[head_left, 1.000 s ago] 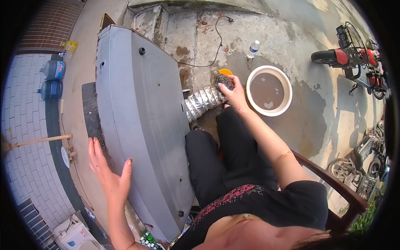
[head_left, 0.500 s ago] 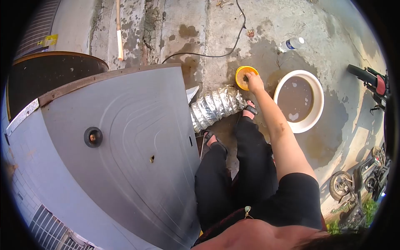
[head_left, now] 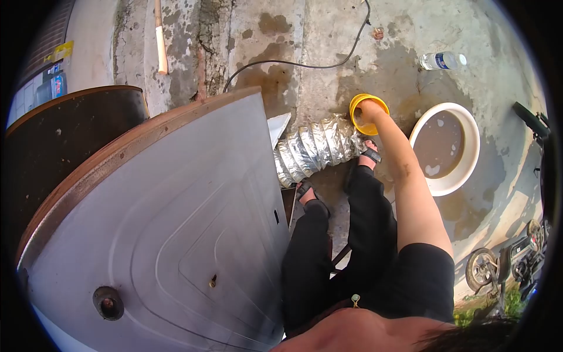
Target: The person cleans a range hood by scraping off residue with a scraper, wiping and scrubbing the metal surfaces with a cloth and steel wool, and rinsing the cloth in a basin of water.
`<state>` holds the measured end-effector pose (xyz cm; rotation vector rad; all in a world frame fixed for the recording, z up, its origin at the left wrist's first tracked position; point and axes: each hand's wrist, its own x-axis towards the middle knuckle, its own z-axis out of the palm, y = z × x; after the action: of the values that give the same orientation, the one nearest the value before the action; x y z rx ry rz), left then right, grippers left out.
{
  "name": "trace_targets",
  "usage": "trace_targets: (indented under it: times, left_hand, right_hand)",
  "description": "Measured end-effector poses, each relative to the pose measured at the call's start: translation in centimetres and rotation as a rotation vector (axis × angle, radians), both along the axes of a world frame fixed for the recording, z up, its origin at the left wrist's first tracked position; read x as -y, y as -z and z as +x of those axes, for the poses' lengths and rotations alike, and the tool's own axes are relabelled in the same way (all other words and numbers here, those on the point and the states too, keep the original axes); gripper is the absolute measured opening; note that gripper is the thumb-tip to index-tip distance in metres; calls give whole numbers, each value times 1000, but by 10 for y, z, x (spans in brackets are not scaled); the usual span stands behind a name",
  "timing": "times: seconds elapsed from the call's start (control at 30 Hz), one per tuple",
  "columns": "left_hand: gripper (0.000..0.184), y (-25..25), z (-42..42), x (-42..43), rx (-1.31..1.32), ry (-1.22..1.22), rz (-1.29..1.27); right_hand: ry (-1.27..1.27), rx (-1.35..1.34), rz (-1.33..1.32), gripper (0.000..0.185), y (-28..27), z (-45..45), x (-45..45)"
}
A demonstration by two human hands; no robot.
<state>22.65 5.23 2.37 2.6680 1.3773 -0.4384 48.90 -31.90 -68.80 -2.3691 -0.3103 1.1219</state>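
Observation:
My right hand is down inside a small yellow bucket on the wet ground, and the bucket's wall and murky contents hide its fingers. I cannot see whether it holds anything. To the right of my forearm is a wide white basin with cloudy brown water and patches of foam. A ribbed silver foil duct lies just left of the bucket, beside my sandalled feet. My left hand is out of view.
A large grey panel with moulded ridges fills the left side. A black cable crosses the concrete. A plastic bottle lies beyond the basin, a wooden handle lies far left, and a motorbike is at lower right.
My right hand has gone from the bucket's rim, where something dark showed at its fingers, deeper into the bucket. The view has shifted, bringing the grey panel closer.

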Motion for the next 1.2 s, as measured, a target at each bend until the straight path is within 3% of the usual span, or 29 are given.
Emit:
trace_targets:
  times: [0.17, 0.3, 0.33, 0.37, 0.47, 0.6, 0.77, 0.87, 0.93, 1.03, 1.2]
  left_hand:
    - [96, -2, -14, 0, 51, 22, -11]
    - [96, 1, -23, -5, 92, 52, -33]
    - [96, 2, -26, -8, 103, 60, -39]
    - [96, 4, -26, -10, 111, 71, -45]
    - [96, 7, -28, -13, 128, 90, -62]
    - [97, 6, -33, -15, 168, 118, -78]
    - [97, 3, -30, -8, 340, 223, -180]
    - [97, 6, 12, 34, 494, 279, -280]
    - [84, 3, 27, 42, 633, 188, -570]
    - [67, 7, 23, 24, 799, 351, -817]
    - [70, -8, -2, 7, 951, 458, -1178]
  right_hand:
    - [726, -275, 253, 40, 6, -33, 4]
    - [1328, -572, 572, 36, -70, -47, 17]
    - [1327, -661, 668, 33, -68, -56, 31]
    - [1551, -781, 844, 33, -76, -62, 32]
    - [1449, -831, 1046, 34, -121, -75, 54]
    - [1226, -745, 1208, 35, -136, -91, 66]
    - [1124, -465, 1313, 40, -216, -88, 64]
    - [1060, -293, 1519, 47, -319, -79, 42]
    - [950, -170, 1649, 53, -397, -80, 14]
    - [715, -127, 1806, 59, -510, -102, -54]
    - [372, -291, 1748, 53, -642, -176, -176]
